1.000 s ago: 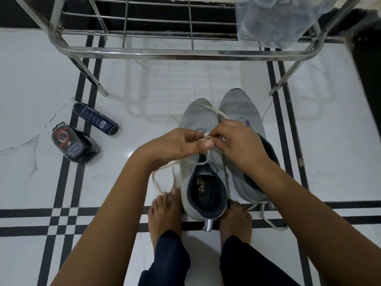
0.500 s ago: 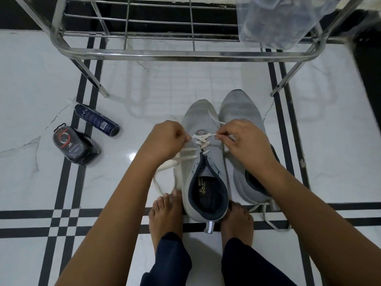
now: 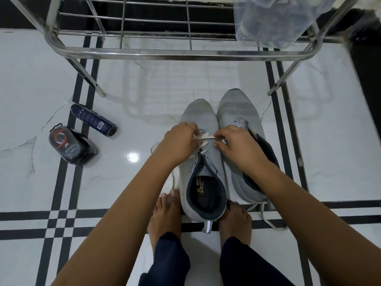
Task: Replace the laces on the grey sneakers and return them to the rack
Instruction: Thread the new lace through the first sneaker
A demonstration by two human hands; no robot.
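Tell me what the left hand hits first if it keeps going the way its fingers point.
The left hand points right across the laces; it would likely meet the right hand first, though depth is unclear.

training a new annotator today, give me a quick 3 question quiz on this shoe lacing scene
1. True or false: both hands grip the white lace over the left sneaker.
2. Where does the dark spray can lie? A) on the rack B) on the floor, left of the sneakers C) inside a sneaker
3. Fill in: the right sneaker's loose lace trails near its ____.

Key: 1 true; 2 B; 3 heel
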